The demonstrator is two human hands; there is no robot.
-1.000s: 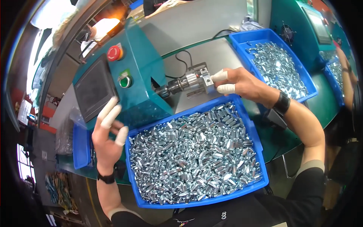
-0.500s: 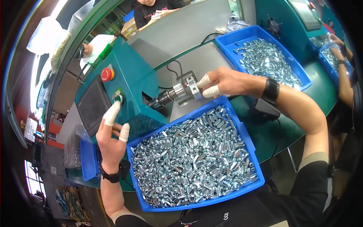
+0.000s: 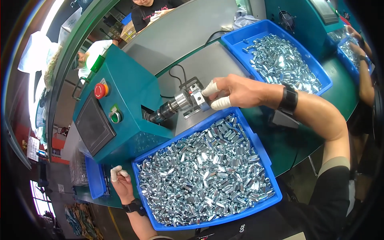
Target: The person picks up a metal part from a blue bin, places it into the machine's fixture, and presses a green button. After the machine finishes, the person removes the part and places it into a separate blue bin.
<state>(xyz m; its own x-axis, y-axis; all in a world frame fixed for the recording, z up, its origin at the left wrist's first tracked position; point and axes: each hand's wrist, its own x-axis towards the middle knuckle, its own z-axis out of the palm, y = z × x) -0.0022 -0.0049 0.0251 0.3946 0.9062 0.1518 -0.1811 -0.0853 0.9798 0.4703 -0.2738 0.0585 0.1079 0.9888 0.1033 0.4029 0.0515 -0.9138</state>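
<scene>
My right hand [image 3: 244, 92] is at the metal clamping fixture [image 3: 197, 98], with white finger cots on thumb and forefinger. Those fingertips close in on the fixture's right face; whatever lies between them is hidden. A dark and silver spindle [image 3: 163, 112] runs from the green machine [image 3: 132, 76] to the fixture. Beside the left rim of a large blue tray [image 3: 276, 200], my left hand [image 3: 122, 182] has its cot-covered fingers curled in, and no part shows in it. Shiny hexagonal metal sleeves [image 3: 204, 168] fill the tray.
Behind my right hand, another blue tray [image 3: 326, 86] holds more metal pieces. A red stop button [image 3: 101, 91], a green button [image 3: 115, 117] and a dark screen [image 3: 95, 126] are on the machine. Other people sit beyond the grey partition [image 3: 160, 44] and work at the far right.
My left hand has left the green button and dropped toward the tray's left side, its fingers curling in. My right hand stays at the fixture. The whole view has shifted slightly.
</scene>
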